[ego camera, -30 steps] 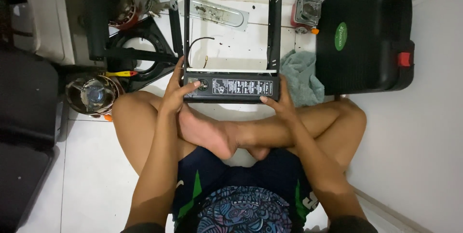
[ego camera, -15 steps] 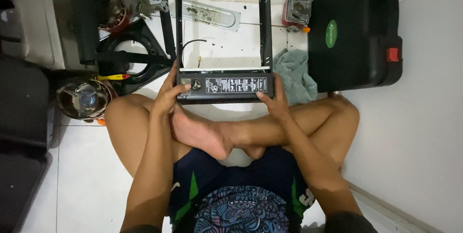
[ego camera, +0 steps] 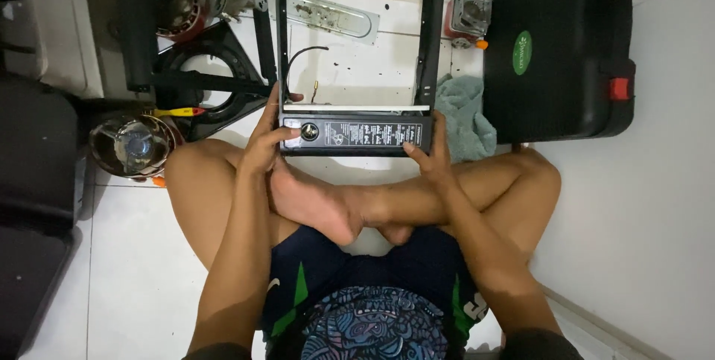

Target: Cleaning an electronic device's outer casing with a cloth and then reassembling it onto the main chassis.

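I sit cross-legged on a white tiled floor with a black stove frame [ego camera: 356,134] in front of my feet. Its front panel faces me and two black side rails [ego camera: 430,32] run away from me. My left hand [ego camera: 269,135] grips the panel's left end, thumb on the front near a round knob hole [ego camera: 310,131]. My right hand [ego camera: 432,150] holds the panel's right end, fingers spread along its lower edge. A thin black wire [ego camera: 302,58] curls inside the frame.
A black pan support frame [ego camera: 201,77] and a round burner part [ego camera: 134,144] lie to the left. A black plastic case [ego camera: 558,47] stands at right, a teal cloth [ego camera: 465,114] beside it. A metal strip [ego camera: 328,14] and small valve part [ego camera: 469,11] lie beyond.
The stove frame and both hands have stayed together, shifting only slightly in view. My left thumb has moved onto the panel front near the knob hole.
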